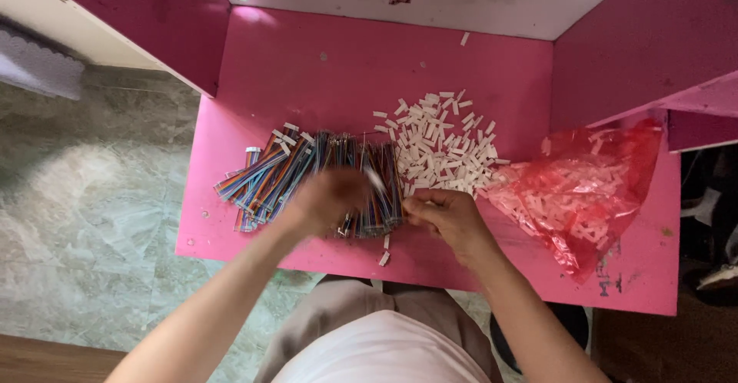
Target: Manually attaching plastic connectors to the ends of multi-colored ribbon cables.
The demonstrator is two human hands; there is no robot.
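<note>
Red plastic bag (588,191) of white connectors right of both hands, fingers' state unclear through blur

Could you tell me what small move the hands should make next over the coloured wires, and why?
Probably bring the left hand to meet the right hand. The left is blurred over the bundle of coloured wires, seemingly drawing one out; the right waits closed beside the loose white connectors, though what it holds cannot be seen.

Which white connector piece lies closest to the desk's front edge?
The lone white connector piece below the wire bundle, between both hands; the others sit in the heap farther back.
</note>
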